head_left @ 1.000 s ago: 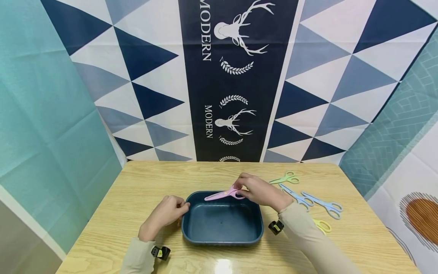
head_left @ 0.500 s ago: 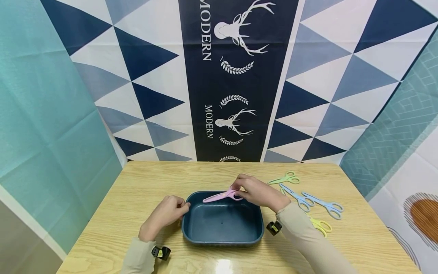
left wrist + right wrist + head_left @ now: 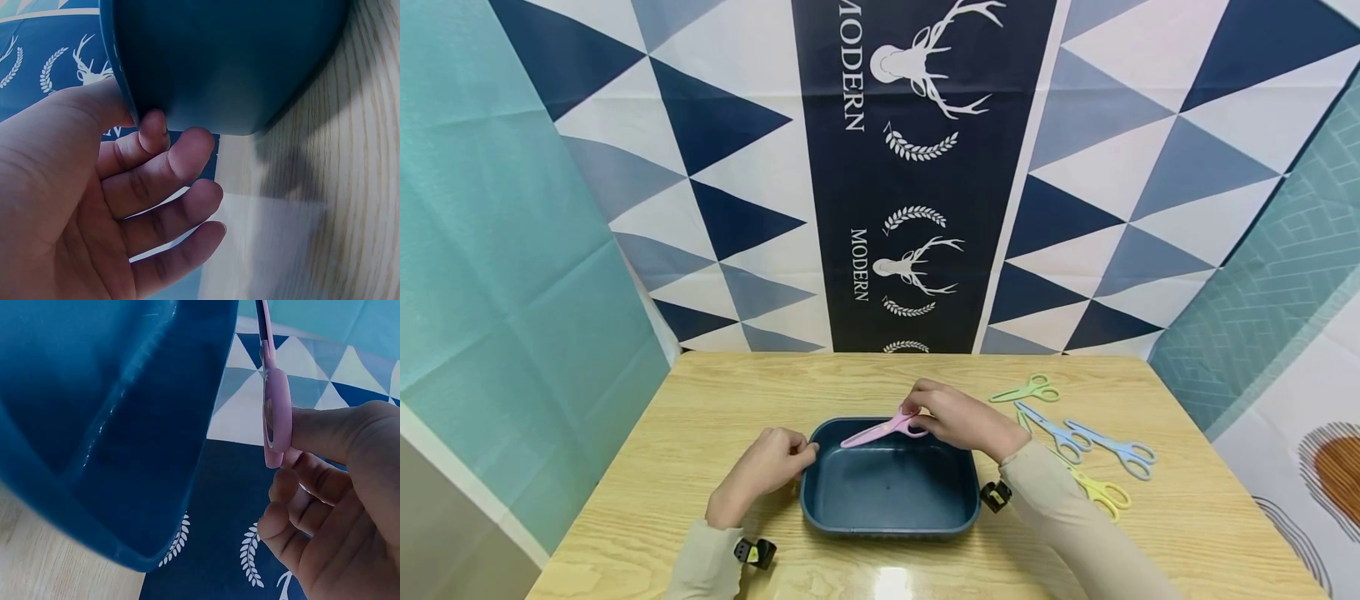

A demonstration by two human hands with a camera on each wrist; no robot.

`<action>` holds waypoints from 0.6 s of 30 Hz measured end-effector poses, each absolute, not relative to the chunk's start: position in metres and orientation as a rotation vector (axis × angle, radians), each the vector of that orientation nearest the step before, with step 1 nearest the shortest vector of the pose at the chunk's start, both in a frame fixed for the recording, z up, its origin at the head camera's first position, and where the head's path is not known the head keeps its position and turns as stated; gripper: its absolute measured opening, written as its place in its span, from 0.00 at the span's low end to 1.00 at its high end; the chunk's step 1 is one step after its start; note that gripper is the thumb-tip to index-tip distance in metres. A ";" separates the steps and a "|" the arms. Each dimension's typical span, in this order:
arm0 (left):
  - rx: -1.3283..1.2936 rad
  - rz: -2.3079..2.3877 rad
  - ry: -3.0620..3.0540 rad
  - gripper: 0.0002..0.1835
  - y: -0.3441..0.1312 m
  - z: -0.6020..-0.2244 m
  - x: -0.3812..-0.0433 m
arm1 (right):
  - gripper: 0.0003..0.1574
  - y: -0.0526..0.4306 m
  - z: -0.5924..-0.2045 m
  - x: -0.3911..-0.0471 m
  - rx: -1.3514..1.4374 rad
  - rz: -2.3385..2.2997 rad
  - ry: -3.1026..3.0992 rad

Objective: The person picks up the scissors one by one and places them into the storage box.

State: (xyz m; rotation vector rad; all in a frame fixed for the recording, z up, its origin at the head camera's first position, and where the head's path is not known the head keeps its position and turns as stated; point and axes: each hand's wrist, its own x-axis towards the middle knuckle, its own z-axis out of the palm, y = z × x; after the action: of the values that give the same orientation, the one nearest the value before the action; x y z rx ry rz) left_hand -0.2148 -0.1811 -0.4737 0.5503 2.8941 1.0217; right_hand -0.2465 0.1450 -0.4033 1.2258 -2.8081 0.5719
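Observation:
A dark blue plastic bin (image 3: 887,492) stands on the table in front of me. My left hand (image 3: 765,462) pinches its left rim between thumb and fingers; the left wrist view shows the bin wall (image 3: 219,69) between them. Over the far rim, my right hand (image 3: 958,414) holds pink scissors (image 3: 880,431) by the handle loops, the blades pointing left across the bin's back part. In the right wrist view the pink handle (image 3: 278,412) sits pinched by the thumb, and the scissors are apart from the bin wall (image 3: 169,425).
To the right on the wooden table (image 3: 715,400) lie green scissors (image 3: 1030,389), two pairs of blue scissors (image 3: 1060,435) and yellow scissors (image 3: 1101,492). The right forearm partly covers the yellow pair. A patterned cloth (image 3: 745,208) hangs behind the table's far edge.
My right hand has shifted slightly left with the pink scissors, their tips now a little lower over the bin. The left hand stays at the rim.

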 end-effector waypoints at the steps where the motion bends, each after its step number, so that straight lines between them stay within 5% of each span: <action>1: 0.547 1.019 2.895 0.23 -0.181 -0.474 -0.215 | 0.09 0.144 -0.403 -0.246 1.223 0.568 -2.808; 18: 0.580 1.005 2.907 0.23 -0.182 -0.474 -0.216 | 0.09 0.131 -0.405 -0.250 1.286 0.575 -2.765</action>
State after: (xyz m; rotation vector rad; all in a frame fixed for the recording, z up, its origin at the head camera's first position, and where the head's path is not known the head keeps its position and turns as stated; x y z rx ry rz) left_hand -0.2162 -0.1820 -0.4741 0.5805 2.9068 1.0050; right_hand -0.2497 0.1312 -0.4050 1.2863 -2.7652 0.5747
